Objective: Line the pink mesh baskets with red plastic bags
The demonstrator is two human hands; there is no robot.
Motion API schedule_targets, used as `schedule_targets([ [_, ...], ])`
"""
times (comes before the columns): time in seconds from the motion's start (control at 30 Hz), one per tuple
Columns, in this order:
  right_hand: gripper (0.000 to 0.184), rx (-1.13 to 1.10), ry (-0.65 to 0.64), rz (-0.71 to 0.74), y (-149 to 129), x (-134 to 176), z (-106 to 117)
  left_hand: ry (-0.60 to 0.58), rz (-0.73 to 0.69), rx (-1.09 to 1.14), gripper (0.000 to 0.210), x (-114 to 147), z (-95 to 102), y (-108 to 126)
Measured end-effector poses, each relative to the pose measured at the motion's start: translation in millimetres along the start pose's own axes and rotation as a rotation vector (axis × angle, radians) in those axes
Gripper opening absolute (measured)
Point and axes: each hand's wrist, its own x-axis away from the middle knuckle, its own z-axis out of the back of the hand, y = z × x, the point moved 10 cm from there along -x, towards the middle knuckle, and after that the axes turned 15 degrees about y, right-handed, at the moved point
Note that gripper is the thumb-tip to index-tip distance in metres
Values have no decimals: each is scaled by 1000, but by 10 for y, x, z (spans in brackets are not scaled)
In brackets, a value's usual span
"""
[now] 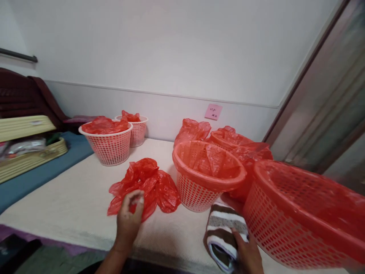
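Two hands low in frame, on a cream-covered surface. Left hand at the near edge of a loose red plastic bag, fingers curled together and pinching a fold of it, probably to lift it free of the crumpled heap. Right hand on a brown-and-white striped cloth, fingers closed over its near end; cloth folded, lying between the near baskets.

Just right of the bag: a lined pink basket, red liner already over its rim. Further right, a big tilted basket, close to the camera, crowding the right hand. Behind, more bagged baskets. Far left, two smaller lined baskets, well apart from the hands. Pink note on the wall. Yellow woven case at left edge.
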Motion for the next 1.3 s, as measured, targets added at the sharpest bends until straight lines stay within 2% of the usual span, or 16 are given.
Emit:
schedule_targets([
  [0.1, 93, 139, 10, -1, -38, 83, 127, 208, -206, -197, 45, -476, 343, 117],
  [0.17, 89, 142, 108, 136, -243, 204, 281, 227, -245, -358, 52, -689, 396, -26],
  [0.23, 70, 86, 217, 346, -538, 411, 381, 152, -246, -503, 55, -778, 328, -289],
  [0.3, 52, -21, 222, 518, -789, 665, 321, -2, -250, -604, 51, -729, 172, -582],
  [0.4, 38, -164, 25, 598, -1010, 994, -7, -239, -280, -688, 41, -501, -68, -900],
  [0.47, 33, -228, -63, 610, -1139, 1175, -137, -310, -305, -733, 40, -383, -144, -965],
  [0.53, 28, -287, -54, 651, -1326, 1307, -83, -320, -333, -764, 39, -343, -160, -917],
  [0.63, 23, -318, 6, 777, -1736, 1385, 174, -269, -372, -776, 32, -398, -102, -734],
  [0.67, 24, -307, 23, 851, -1916, 1392, 260, -233, -378, -776, 31, -437, -60, -668],
  [0.73, 28, -259, 97, 1105, -2333, 1454, 411, -152, -376, -762, 31, -512, 28, -554],
  [0.8, 37, -142, 152, 1335, -2678, 1498, 393, -89, -367, -717, 30, -550, 81, -464],
  [0.87, 45, 22, 165, 1502, -2907, 1501, 213, -54, -366, -641, 26, -540, 79, -382],
  [0.97, 50, 210, 128, 1639, -3047, 1452, -114, -28, -378, -506, 19, -468, 22, -257],
  [1.07, 44, 314, 86, 1714, -3049, 1394, -326, -23, -393, -382, 18, -393, -40, -159],
  [1.2, 26, 227, 30, 1709, -3068, 1339, -327, -16, -397, -270, 17, -358, -86, -102],
  [1.3, 20, 112, -113, 1628, -3115, 1315, -296, -20, -407, -216, 16, -315, -151, -84],
])
